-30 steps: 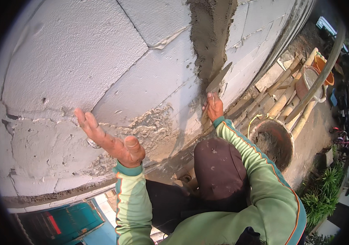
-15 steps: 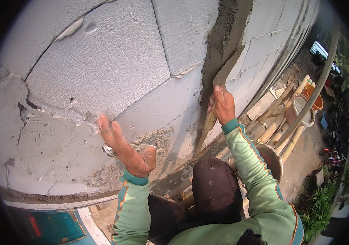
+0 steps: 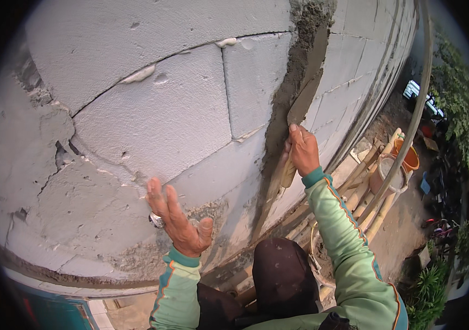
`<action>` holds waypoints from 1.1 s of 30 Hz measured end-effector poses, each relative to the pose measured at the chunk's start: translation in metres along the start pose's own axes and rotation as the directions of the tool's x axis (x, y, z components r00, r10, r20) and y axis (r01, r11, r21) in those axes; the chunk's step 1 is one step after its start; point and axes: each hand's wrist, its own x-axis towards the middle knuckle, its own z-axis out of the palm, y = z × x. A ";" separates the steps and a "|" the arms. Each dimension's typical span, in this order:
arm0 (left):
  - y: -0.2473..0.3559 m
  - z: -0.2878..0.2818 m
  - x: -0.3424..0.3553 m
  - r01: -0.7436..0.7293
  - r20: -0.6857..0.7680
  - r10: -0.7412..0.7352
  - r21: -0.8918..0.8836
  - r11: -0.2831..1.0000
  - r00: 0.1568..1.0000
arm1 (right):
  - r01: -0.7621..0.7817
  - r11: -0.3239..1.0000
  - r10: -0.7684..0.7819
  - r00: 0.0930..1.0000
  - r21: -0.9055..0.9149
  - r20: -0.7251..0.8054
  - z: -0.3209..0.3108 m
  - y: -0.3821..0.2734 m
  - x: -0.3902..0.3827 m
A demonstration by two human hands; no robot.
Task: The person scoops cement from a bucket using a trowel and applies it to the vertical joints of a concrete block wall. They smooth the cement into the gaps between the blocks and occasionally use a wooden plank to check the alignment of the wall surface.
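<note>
My right hand (image 3: 304, 151) is closed round the pale wooden handle (image 3: 288, 174) of a trowel. Its grey blade (image 3: 301, 104) points up along the wall and lies against a vertical band of wet mortar (image 3: 280, 104). A long straight strip (image 3: 267, 206), seemingly wood, runs down beside the mortar's lower part. My left hand (image 3: 182, 223) holds nothing; its fingers are spread at the wall's lower part, and a ring (image 3: 157, 220) shows on one finger. Whether the fingertips touch the wall I cannot tell. Around them are large pale blocks (image 3: 163, 121) and rough grey plaster (image 3: 91, 203).
On the right, an orange bucket (image 3: 411, 158) and a bucket of grey mix (image 3: 377, 184) stand by bamboo poles (image 3: 374, 215). A long pole (image 3: 422, 82) crosses there. Another container (image 3: 320, 250) sits partly behind my right forearm. My knee (image 3: 285, 269) is below the wall.
The view has shifted, so the wall sits lower in the picture. More of the trowel's handle shows below my right hand. My left hand's fingers are farther apart.
</note>
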 end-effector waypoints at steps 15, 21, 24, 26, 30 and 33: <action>-0.006 0.008 -0.002 -0.030 0.003 0.030 0.037 0.999 1.000 | 0.133 0.989 -0.133 0.991 -0.066 -0.002 -0.027 -0.135 0.059; -0.005 0.008 -0.007 -0.044 -0.064 0.046 0.030 0.999 0.997 | 0.080 0.977 -0.072 0.996 -0.196 0.051 -0.090 -0.140 0.019; 0.015 0.017 -0.013 -0.077 0.079 0.094 -0.195 0.978 0.992 | -0.181 0.877 0.185 0.982 -0.445 -0.034 -0.130 -0.098 -0.070; 0.040 0.035 -0.022 0.039 0.290 0.112 -0.471 0.882 0.950 | -0.345 0.730 0.383 0.921 -0.590 -0.065 -0.185 -0.061 -0.138; 0.058 0.074 -0.050 0.573 0.807 0.198 -0.545 0.613 0.556 | -0.440 0.309 0.605 0.775 -0.843 -0.182 -0.253 -0.031 -0.251; 0.065 0.116 -0.078 0.961 0.972 0.214 -0.144 0.236 0.093 | -0.283 -0.080 0.708 0.659 -0.956 -0.255 -0.266 -0.007 -0.288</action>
